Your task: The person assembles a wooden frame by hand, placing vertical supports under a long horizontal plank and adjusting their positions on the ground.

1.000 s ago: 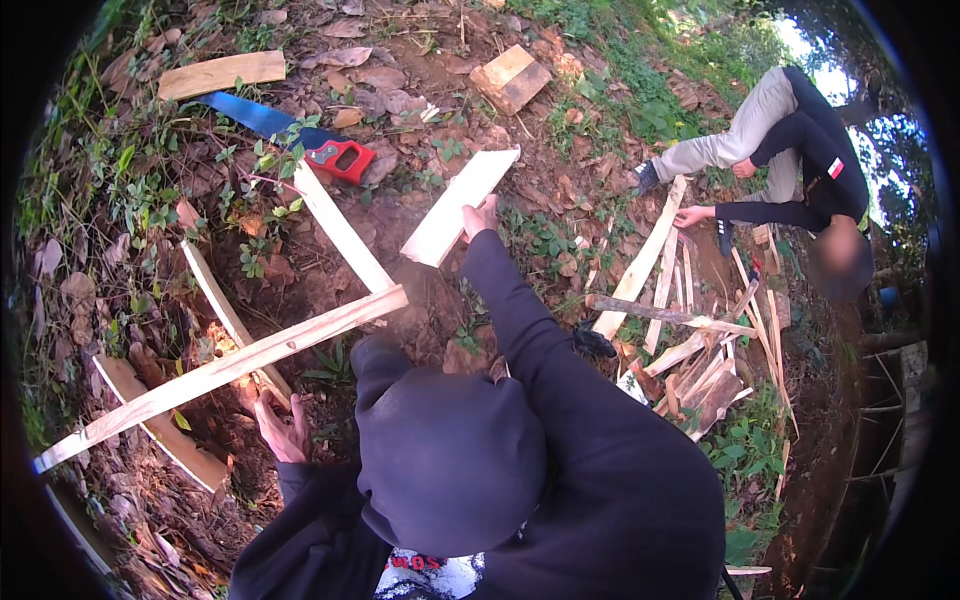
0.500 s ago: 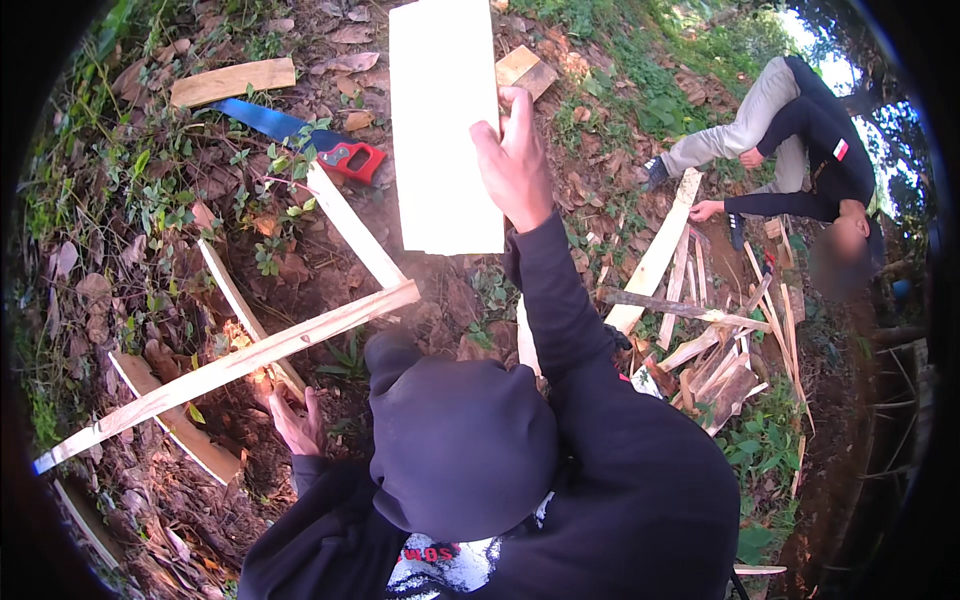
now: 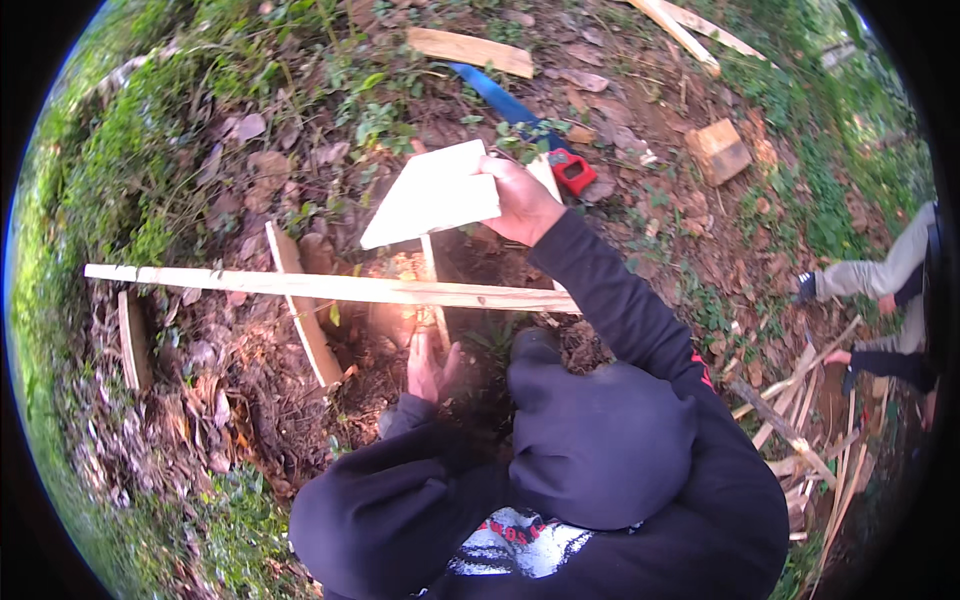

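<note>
while the pale flat board [image 3: 432,194] was raised high and close to our eyes half a second ago, it has now come down and forward, so it hangs tilted over the dirt just above the long thin slat [image 3: 330,288] that runs crosswise in front of us. we judge from that drop that the board is being brought to the little frame of sticks, not carried off. our right hand [image 3: 522,200] has it by its right-hand end, fingers [image 3: 497,172] curled over the upper edge and closed on the wood, the rest of the board sticking out to the left, clear of the hand and clear of the ground. our left hand [image 3: 430,365] sits low, just this side of the long slat, beside the short upright stick [image 3: 434,290] that crosses it; its fingers look spread and loose against the earth, gripping nothing that we can make out. a second slat [image 3: 303,318] leans at an angle to the left, passing under the long one. beyond the board lies a handsaw with a blue blade [image 3: 500,100] and a red handle [image 3: 572,172], just beside our right knuckles. off to the right another person [image 3: 885,300] crouches over a heap of split laths [image 3: 815,420], well apart from us.
</note>
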### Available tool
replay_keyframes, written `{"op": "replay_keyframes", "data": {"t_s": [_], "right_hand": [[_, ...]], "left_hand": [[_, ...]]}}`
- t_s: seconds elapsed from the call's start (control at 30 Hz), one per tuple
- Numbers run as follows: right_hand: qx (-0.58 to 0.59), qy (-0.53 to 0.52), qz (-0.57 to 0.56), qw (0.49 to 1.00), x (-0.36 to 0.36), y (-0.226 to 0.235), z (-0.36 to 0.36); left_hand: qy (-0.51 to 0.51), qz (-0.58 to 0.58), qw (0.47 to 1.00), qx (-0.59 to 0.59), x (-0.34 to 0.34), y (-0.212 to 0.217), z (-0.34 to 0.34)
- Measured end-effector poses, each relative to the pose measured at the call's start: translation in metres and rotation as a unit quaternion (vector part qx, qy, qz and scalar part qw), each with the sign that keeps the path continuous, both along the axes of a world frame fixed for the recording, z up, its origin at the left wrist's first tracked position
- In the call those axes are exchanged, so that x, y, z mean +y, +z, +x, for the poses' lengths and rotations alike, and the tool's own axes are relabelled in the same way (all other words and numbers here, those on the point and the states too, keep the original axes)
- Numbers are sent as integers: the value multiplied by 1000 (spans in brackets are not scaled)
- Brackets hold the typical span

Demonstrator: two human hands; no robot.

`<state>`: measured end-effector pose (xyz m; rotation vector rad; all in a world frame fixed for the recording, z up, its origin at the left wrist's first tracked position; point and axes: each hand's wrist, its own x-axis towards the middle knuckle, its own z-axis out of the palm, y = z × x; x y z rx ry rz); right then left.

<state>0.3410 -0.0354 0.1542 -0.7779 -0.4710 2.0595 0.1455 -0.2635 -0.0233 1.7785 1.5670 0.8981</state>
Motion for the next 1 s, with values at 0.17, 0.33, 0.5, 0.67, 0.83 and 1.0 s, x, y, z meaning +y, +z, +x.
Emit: {"op": "replay_keyframes", "data": {"t_s": [0.17, 0.33, 0.5, 0.67, 0.83, 1.0], "right_hand": [[-118, 22, 47, 992, 1, -15, -32], [-222, 23, 53, 973, -18, -36, -45], [-328, -55, 158, 930, -28, -89, -68], [-362, -106, 210, 902, -57, -89, -92], [-354, -188, 294, 868, -72, -106, -115], [-373, -167, 285, 867, -76, -131, -122]], "left_hand": [[3, -56, 997, -47, 3, 17, -1], [-5, -82, 994, -71, -1, 9, 9], [12, -77, 993, -88, -5, 6, 3], [10, -88, 993, -74, -4, 4, 5], [-4, -76, 994, -81, -2, 7, -1], [-4, -97, 991, -88, -3, 4, -4]]}}
